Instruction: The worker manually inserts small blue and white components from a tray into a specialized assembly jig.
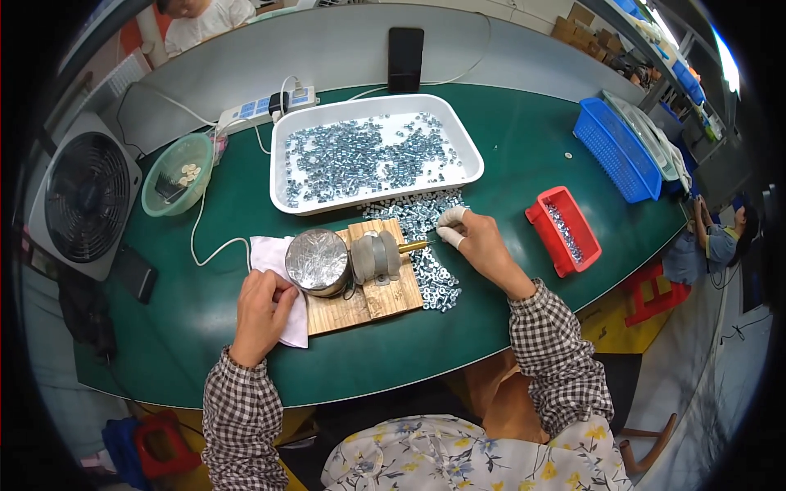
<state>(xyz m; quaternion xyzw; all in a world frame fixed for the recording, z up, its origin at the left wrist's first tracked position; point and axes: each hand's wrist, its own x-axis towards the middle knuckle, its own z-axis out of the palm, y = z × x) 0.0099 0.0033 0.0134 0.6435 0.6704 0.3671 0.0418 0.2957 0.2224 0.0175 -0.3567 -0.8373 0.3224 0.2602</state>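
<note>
The brass spindle (416, 245), its long axis projecting rightward over the wooden board (334, 317), was pointed toward the nearer right hand (483, 240), whose covered fingertips (451, 216) were held nearly together, any grip being impossible to tell.

We see a deep green table (368, 368) with a white tray (278, 164) at 12 o'clock, a pale green bowl (196, 192) at 10, a blue basket (618, 151) at 2 and a red bin (583, 214) at 3. Around the centre we find silvery metal bits (440, 282), a gold-coloured rod (415, 245), a tan wood-grained board (327, 316) and, at 8, a pinkish-white cloth (294, 329). We spot black-and-white checked sleeves (246, 417) at 7 and 4, and yellow and blue-grey flowers on a white garment (442, 450) at 6.
</note>
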